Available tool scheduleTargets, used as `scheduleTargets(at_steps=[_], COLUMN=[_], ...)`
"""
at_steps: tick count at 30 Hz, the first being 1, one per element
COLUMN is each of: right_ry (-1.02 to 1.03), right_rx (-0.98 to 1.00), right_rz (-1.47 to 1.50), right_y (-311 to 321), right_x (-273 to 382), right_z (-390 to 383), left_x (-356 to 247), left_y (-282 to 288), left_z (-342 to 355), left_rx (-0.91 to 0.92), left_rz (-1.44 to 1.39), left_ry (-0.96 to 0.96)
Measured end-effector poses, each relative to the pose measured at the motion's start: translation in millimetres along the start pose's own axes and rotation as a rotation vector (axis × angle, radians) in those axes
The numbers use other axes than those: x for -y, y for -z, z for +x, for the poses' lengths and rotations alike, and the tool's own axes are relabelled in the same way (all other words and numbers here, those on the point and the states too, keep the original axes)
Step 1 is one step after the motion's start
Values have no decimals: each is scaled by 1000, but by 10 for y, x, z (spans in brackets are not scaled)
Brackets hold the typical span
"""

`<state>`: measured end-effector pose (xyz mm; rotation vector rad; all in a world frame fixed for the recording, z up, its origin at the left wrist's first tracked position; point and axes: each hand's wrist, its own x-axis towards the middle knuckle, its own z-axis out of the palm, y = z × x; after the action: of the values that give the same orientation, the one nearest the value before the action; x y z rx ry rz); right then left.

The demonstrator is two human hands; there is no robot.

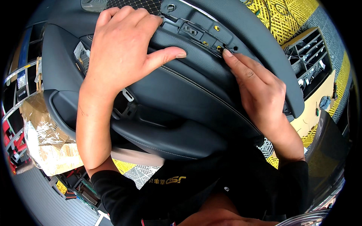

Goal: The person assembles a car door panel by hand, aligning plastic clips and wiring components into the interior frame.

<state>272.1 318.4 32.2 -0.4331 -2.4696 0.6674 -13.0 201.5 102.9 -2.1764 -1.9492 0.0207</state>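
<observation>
A black leather-covered car door panel [181, 84] with pale stitching lies in front of me. My left hand [122, 49] rests palm down across its far left part. The thumb stretches right over the padded strip; the other fingers bend over the far side, their tips hidden. At the right end of a long recess [192, 32] with plastic fittings and small yellow clips, my right hand [260, 83] touches the edge. Its fingertips are pressed together, and whatever lies between them is hidden. A yellow clip [217, 28] shows just beyond the fingertips.
A divided parts box [309, 62] stands at the far right on a tan board [318, 101]. Plastic-wrapped cardboard [51, 135] lies to the left, beside metal shelving [17, 101]. Yellow and grey grid flooring [286, 19] shows beyond the panel, with dark cables on it.
</observation>
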Motion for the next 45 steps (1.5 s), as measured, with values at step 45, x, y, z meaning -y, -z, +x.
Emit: scheduleTargets(at_steps=[45], right_ry=[-12], right_rx=[5], right_rz=[-127], right_y=[123], right_x=[-115], right_z=[-512], left_x=[-173], left_y=[100], left_z=[28], left_rx=[70], left_rz=[-6], left_ry=[137])
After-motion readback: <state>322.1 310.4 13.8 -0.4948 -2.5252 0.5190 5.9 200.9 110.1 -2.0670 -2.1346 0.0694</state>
